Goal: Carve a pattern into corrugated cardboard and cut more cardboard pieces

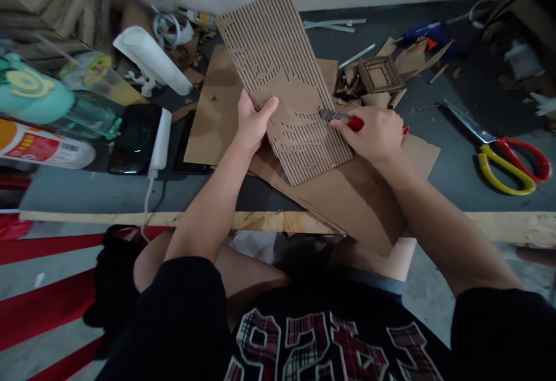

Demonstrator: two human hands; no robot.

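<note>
A sheet of corrugated cardboard point(273, 39) is held tilted above the table, its ridges largely bare, with a patch of smooth paper layer left in the middle. My left hand point(254, 117) grips its left edge, thumb on top and fingers underneath. Closed around red-handled pliers point(354, 121), my right hand point(377, 135) is at the sheet's right side. The metal jaws touch or lie very close to the torn edge of the paper layer; I cannot tell whether they pinch it. Flat cardboard pieces point(347, 187) lie beneath the sheet.
Scissors point(490, 138) with red and yellow handles lie at right. A small square cardboard frame point(380, 74), scraps and a blue glue gun point(425, 32) are behind. To the left are a black phone point(134, 138), a white power bank point(163, 138) with cable, and bottles point(43, 146).
</note>
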